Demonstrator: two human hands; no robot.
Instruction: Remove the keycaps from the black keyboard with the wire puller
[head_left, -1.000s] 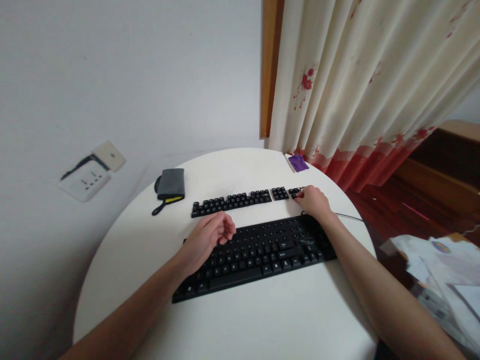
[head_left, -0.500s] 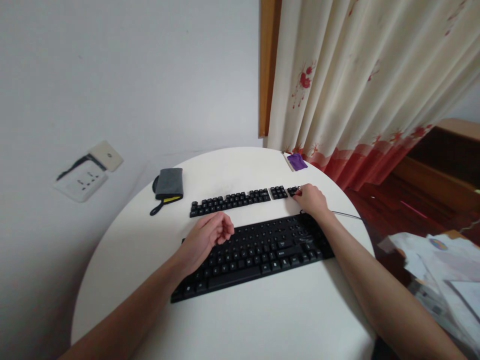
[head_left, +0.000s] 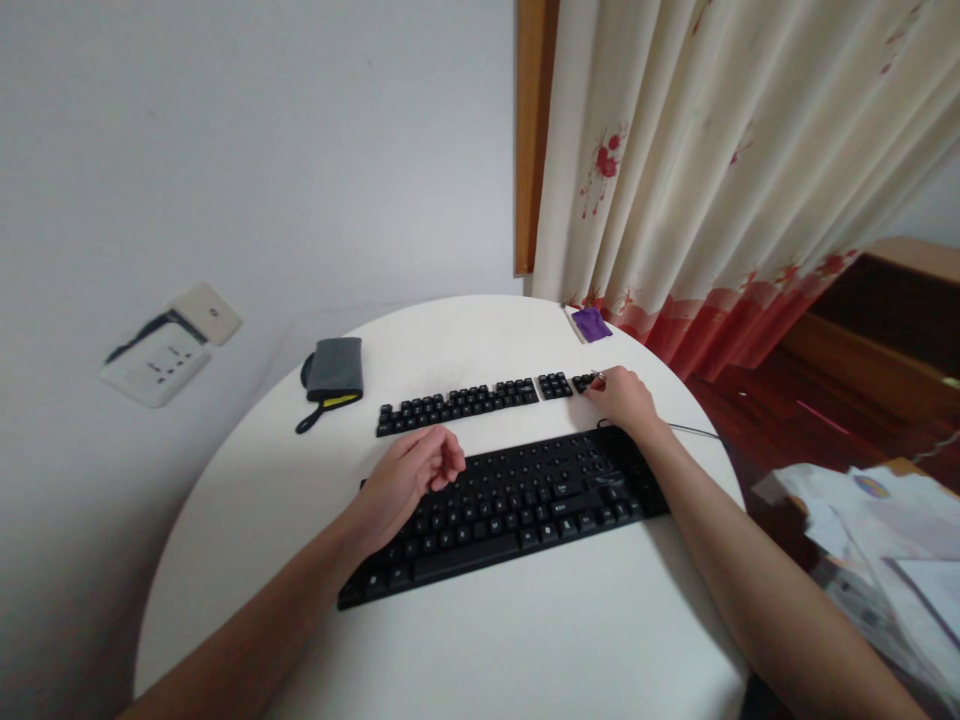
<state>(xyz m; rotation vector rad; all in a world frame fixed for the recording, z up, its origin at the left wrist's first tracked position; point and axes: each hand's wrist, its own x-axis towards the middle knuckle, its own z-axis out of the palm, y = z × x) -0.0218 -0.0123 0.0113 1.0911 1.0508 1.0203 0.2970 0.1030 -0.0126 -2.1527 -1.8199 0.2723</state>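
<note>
A black keyboard (head_left: 469,562) lies slantwise across the white round table (head_left: 525,640). Behind it, loose black keycaps (head_left: 465,402) stand lined up in groups, with a smaller group (head_left: 555,385) to their right. My right hand (head_left: 624,395) is at the right end of this line, fingers pinched beside the last keycaps (head_left: 583,382). A thin shiny metal piece (head_left: 598,377) shows at its fingertips; its full shape is hidden. My left hand (head_left: 420,468) rests over the keyboard's left part, fingers curled in. Whatever may be inside that curl is hidden.
A grey pouch (head_left: 335,368) with a black loop lies at the table's back left. A purple cloth item (head_left: 592,324) is at the back right edge. A cable (head_left: 694,431) runs off the right side. Papers (head_left: 862,510) are stacked beyond, near the curtain (head_left: 675,200).
The view has shifted very slightly. Both hands hold nearly the same positions, the right at the keycap line and the left over the keyboard.
</note>
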